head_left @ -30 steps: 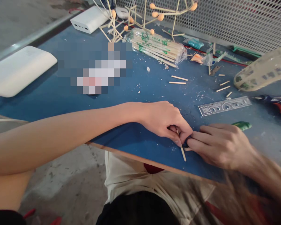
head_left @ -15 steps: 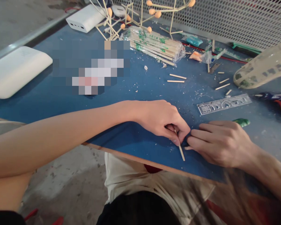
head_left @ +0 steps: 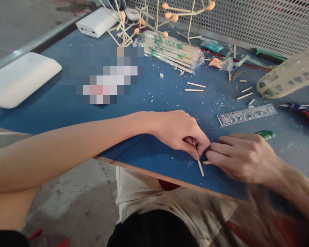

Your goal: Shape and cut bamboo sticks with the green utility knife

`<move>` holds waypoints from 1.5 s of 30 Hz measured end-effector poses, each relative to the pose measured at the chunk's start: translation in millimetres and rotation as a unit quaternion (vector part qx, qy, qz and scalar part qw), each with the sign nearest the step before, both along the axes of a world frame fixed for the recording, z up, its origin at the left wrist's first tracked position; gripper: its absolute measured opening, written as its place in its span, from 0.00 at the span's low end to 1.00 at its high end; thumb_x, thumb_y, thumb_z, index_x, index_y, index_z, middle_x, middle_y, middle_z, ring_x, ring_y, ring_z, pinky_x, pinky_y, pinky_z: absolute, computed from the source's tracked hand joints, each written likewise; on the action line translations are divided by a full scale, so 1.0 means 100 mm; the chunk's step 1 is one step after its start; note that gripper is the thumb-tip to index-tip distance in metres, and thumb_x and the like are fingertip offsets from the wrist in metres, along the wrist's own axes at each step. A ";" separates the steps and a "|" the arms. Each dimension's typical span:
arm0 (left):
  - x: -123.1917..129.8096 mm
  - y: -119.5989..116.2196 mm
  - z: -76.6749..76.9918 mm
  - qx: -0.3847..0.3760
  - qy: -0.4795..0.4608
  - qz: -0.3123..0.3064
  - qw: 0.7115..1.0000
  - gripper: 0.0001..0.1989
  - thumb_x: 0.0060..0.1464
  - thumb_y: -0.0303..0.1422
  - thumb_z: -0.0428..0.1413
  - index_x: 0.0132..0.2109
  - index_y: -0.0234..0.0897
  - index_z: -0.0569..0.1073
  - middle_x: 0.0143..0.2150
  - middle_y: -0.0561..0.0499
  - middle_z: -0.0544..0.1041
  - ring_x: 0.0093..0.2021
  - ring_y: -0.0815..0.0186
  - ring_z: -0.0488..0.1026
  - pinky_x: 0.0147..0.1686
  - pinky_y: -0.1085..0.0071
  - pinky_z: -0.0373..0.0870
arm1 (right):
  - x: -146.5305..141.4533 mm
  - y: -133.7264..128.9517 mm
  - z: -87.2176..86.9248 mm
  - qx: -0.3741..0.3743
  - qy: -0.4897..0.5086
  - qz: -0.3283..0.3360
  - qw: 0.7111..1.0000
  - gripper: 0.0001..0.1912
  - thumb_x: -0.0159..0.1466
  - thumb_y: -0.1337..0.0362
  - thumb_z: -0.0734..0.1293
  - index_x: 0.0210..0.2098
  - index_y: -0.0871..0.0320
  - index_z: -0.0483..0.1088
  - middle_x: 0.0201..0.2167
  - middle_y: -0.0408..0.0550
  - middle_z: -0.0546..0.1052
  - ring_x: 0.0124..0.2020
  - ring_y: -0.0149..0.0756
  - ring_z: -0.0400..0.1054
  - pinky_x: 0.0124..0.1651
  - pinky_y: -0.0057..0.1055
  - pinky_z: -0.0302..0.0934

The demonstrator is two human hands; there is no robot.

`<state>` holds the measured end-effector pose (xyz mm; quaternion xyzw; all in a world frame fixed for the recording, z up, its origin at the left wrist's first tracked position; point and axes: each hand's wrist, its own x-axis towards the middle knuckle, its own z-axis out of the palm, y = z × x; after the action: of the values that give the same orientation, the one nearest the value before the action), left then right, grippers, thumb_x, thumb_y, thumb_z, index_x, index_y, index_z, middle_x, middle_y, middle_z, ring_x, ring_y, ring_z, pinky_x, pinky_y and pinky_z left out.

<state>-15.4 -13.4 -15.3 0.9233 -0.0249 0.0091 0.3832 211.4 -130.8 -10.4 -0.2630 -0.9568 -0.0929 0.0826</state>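
Note:
Near the front edge of the blue table [head_left: 134, 147], my left hand [head_left: 186, 135] pinches a thin wooden stick [head_left: 201, 168], its lower end pointing toward the edge. My right hand [head_left: 243, 156] is closed just to the right, its fingertips close to those of the left. What the right fingers hold is hidden. A clear ruler [head_left: 247, 115] lies beyond the right hand, and a green object [head_left: 265, 134] shows behind its knuckles. Two short sticks [head_left: 194, 90] lie beyond my left hand.
At the back are a wrapped stick bundle [head_left: 172, 51], a stick structure with orange blobs [head_left: 175, 15] and a white box [head_left: 98, 22]. A white device [head_left: 23, 79] is left. A glue gun [head_left: 304, 109] and a plastic bottle [head_left: 285, 75] are right.
The view has shifted slightly, moving the table items a little to the right in the picture. Both hands keep nearly the same pose, with the stick still in my left hand.

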 end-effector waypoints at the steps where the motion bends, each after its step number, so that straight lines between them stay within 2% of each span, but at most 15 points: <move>1: 0.00 0.00 0.00 0.002 -0.001 0.001 1.000 0.06 0.63 0.39 0.58 0.42 0.52 0.80 0.37 0.59 0.83 0.37 0.69 0.77 0.35 0.73 0.63 | 0.00 0.00 0.00 0.000 0.002 0.001 1.000 0.07 0.73 0.62 0.63 0.36 0.53 0.68 0.27 0.36 0.74 0.26 0.34 0.61 0.31 0.37 0.50; 9: 0.00 -0.01 0.00 -0.001 -0.003 0.007 1.000 0.06 0.63 0.40 0.58 0.40 0.51 0.80 0.37 0.59 0.83 0.37 0.69 0.77 0.35 0.73 0.64 | -0.06 -0.03 0.01 0.020 0.005 -0.002 1.000 0.12 0.73 0.69 0.58 0.36 0.53 0.70 0.23 0.38 0.69 0.24 0.35 0.59 0.30 0.36 0.47; 17: 0.00 0.00 -0.01 -0.006 -0.001 0.001 1.000 0.06 0.63 0.40 0.57 0.42 0.52 0.80 0.38 0.59 0.83 0.37 0.69 0.77 0.35 0.72 0.64 | 0.01 -0.01 0.00 0.009 0.000 0.001 1.000 0.11 0.73 0.61 0.62 0.33 0.53 0.68 0.27 0.37 0.74 0.26 0.33 0.60 0.31 0.36 0.49; 26: 0.00 -0.01 -0.02 0.001 -0.019 0.013 1.000 0.07 0.64 0.41 0.57 0.41 0.52 0.81 0.35 0.58 0.83 0.36 0.69 0.78 0.34 0.72 0.63 | 0.02 0.01 0.01 0.003 -0.008 0.006 1.000 0.10 0.73 0.62 0.63 0.34 0.53 0.68 0.26 0.37 0.73 0.26 0.33 0.60 0.31 0.36 0.48; 32: 0.00 0.00 -0.02 0.001 -0.008 0.002 1.000 0.07 0.64 0.41 0.57 0.41 0.52 0.80 0.36 0.59 0.83 0.36 0.69 0.77 0.34 0.73 0.63 | -0.01 -0.01 0.00 0.001 -0.004 0.009 1.000 0.07 0.70 0.67 0.63 0.35 0.54 0.70 0.26 0.38 0.74 0.26 0.32 0.62 0.31 0.35 0.47; 39: 0.01 0.00 -0.03 -0.008 -0.005 0.001 1.000 0.07 0.63 0.42 0.58 0.39 0.51 0.79 0.35 0.59 0.82 0.35 0.70 0.76 0.33 0.72 0.61 | -0.04 -0.02 -0.02 0.012 -0.006 0.001 1.000 0.09 0.73 0.63 0.63 0.34 0.53 0.67 0.24 0.37 0.70 0.25 0.34 0.58 0.31 0.37 0.46; 45: 0.00 0.01 -0.03 -0.015 0.003 -0.004 1.000 0.06 0.63 0.40 0.58 0.41 0.52 0.80 0.36 0.60 0.82 0.34 0.72 0.76 0.33 0.74 0.62 | 0.01 0.01 -0.03 -0.005 0.013 0.008 1.000 0.08 0.72 0.62 0.64 0.35 0.54 0.68 0.26 0.38 0.72 0.26 0.34 0.59 0.31 0.36 0.47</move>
<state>-15.6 -12.0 -18.4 0.9174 -0.0269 0.0054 0.3971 212.0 -129.4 -13.6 -0.2565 -0.9583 -0.0839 0.0940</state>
